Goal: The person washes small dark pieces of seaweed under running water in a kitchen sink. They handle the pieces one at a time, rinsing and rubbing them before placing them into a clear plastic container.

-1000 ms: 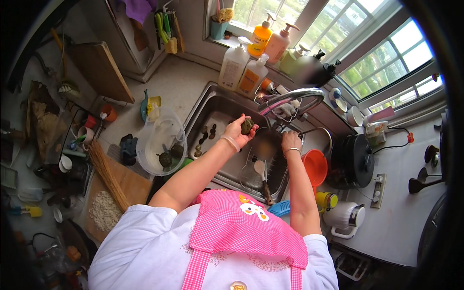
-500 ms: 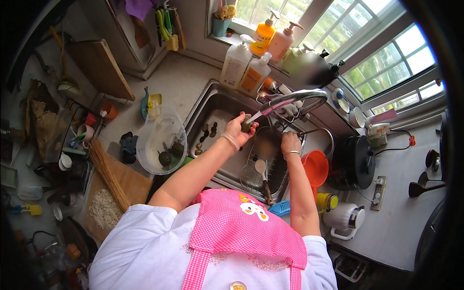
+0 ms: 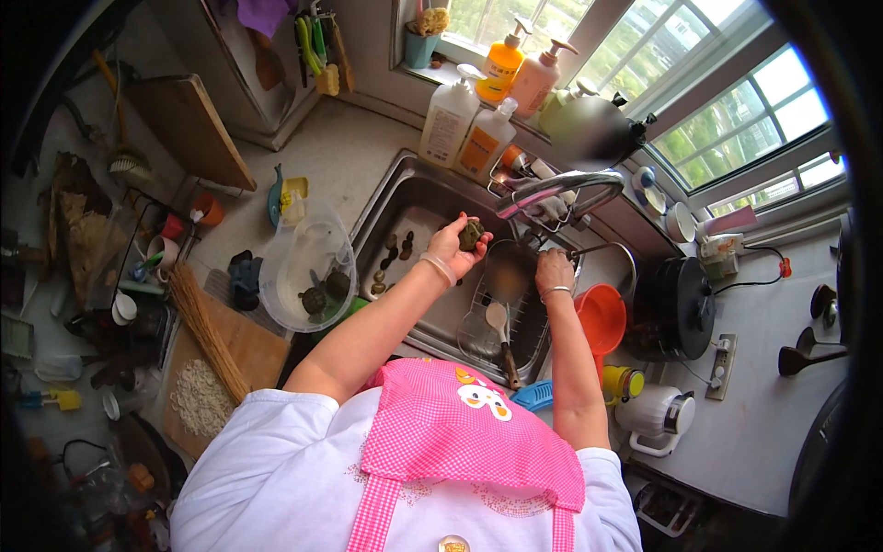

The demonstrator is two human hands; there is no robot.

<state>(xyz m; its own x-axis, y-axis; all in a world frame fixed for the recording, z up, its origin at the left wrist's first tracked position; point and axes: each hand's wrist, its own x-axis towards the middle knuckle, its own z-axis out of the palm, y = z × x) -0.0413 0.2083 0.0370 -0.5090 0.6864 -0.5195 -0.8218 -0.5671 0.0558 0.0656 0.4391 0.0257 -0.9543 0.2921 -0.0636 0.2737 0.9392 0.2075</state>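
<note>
My left hand (image 3: 448,248) is closed around a small dark turtle (image 3: 471,235), held over the sink (image 3: 418,304) just below the end of the curved faucet (image 3: 533,195). My right hand (image 3: 554,270) is at the sink's right side by the base of the faucet. Its fingers curl over something I cannot make out, with a bit of white beyond them. Two more turtles, one of them a dark turtle (image 3: 314,300), sit in a clear plastic tub (image 3: 276,285) left of the sink. Several small dark lumps (image 3: 392,247) lie on the sink bottom.
A round pan (image 3: 509,276), a wire rack and a wooden-handled spoon (image 3: 498,319) are in the sink's right part. Pump bottles (image 3: 451,120) stand along the sill behind. A red dipper (image 3: 600,317) and black pot (image 3: 676,308) are right; a straw whisk (image 3: 204,327) is left.
The pale stream of water that ran from the faucet onto the turtle no longer shows. Both hands have stayed in nearly the same place.
</note>
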